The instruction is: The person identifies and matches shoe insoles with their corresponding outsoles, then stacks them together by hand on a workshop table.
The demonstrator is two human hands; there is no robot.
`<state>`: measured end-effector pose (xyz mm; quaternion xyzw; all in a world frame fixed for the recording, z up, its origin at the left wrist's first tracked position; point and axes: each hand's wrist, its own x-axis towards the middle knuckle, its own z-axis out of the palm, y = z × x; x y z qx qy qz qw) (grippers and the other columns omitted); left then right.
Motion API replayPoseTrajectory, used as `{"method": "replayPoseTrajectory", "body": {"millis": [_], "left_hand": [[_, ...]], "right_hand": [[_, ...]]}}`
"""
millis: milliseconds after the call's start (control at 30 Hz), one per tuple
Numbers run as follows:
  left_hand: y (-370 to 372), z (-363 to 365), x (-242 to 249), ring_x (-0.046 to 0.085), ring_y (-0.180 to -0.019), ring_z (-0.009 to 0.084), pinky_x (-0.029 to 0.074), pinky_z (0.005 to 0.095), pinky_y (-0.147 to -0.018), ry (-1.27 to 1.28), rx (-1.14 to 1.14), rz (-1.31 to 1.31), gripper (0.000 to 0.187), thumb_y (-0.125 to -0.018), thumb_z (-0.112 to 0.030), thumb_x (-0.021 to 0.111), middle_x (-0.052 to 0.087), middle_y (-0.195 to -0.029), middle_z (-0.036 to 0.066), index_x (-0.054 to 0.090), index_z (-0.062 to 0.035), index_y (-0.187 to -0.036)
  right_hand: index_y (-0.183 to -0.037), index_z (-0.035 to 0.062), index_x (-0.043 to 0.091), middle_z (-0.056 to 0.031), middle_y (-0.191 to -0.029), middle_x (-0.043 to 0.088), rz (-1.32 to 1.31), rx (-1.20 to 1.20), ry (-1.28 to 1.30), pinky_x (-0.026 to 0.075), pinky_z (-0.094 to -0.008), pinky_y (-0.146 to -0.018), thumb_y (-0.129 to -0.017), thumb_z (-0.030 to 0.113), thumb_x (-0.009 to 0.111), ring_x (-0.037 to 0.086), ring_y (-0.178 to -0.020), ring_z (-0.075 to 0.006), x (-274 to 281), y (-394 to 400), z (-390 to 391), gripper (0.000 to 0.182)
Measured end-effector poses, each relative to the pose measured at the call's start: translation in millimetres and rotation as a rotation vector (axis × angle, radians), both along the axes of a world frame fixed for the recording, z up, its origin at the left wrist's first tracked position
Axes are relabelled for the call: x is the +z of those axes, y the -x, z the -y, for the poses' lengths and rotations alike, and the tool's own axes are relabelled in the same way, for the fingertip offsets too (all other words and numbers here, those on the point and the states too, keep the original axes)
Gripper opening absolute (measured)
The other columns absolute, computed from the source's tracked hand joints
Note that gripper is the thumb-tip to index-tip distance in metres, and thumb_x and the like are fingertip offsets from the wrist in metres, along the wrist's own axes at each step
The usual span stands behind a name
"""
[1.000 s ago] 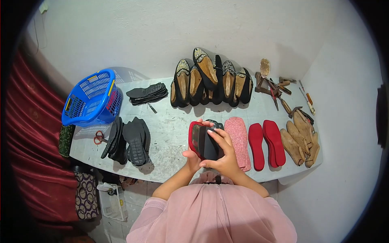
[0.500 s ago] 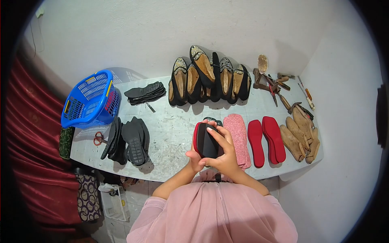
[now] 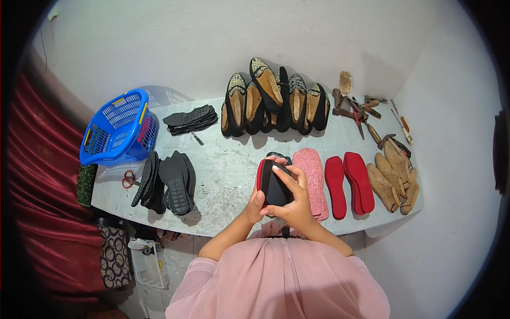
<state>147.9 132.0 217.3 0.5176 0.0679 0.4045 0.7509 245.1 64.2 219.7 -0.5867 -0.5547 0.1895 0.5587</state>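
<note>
Above the table's front part, both hands hold a black shoe piece (image 3: 277,187) with a red layer along its left side. My left hand (image 3: 255,204) grips it from the left and below, the thumb at its lower left edge. My right hand (image 3: 298,204) wraps its right side, with fingers on the black face and the thumb under the lower edge. Just right of the hands lie pink speckled pieces (image 3: 310,181). Beyond them are red insoles (image 3: 336,186). A small dark item (image 3: 282,157) shows partly behind the fingertips.
Black shoes with glittered toes (image 3: 265,98) stand at the back. Black soles (image 3: 178,183) lie at the left, more (image 3: 191,119) farther back, near a blue basket (image 3: 118,130). Red-handled scissors (image 3: 129,179) lie at the left. Wooden lasts (image 3: 385,178) and tools (image 3: 357,111) are at the right.
The held piece has turned slightly, so less of its red side shows. My left thumb has moved up against its lower left edge.
</note>
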Motion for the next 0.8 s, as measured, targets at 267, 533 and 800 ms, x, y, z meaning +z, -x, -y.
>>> {"method": "replayPoseTrajectory", "body": {"millis": [267,533,800], "left_hand": [[2,-8,-14,0.037,-0.125,0.0231,0.031,0.0376,-0.104,0.081,-0.141,0.089,0.082,-0.082,-0.048,0.055,0.033,-0.134,0.009,0.013,-0.0079,-0.14],[12,-27,-1,0.048,-0.114,0.0286,0.041,0.0453,-0.094,0.231,0.088,0.165,0.07,-0.085,-0.048,0.042,0.049,-0.119,0.017,0.03,-0.0001,-0.134],[28,-50,5,0.047,-0.114,0.0275,0.041,0.0482,-0.093,0.424,0.09,0.43,0.064,-0.086,-0.049,0.034,0.051,-0.117,0.013,0.036,-0.0048,-0.132]], "right_hand": [[-0.127,0.0091,0.05,-0.0154,-0.122,0.036,0.028,-0.019,0.075,0.034,-0.0408,-0.098,-0.05,0.041,0.086,0.038,-0.116,-0.0309,1,4,0,0.091],[-0.134,0.0037,0.035,-0.0172,-0.133,0.036,-0.489,0.277,0.196,0.037,-0.039,-0.096,-0.073,0.027,0.073,0.044,-0.117,-0.028,-5,-10,3,0.076],[-0.133,0.0004,0.035,-0.0201,-0.119,0.046,-0.037,0.229,0.281,0.04,-0.0382,-0.092,-0.071,0.032,0.073,0.049,-0.111,-0.0293,-18,-12,8,0.079]]}}
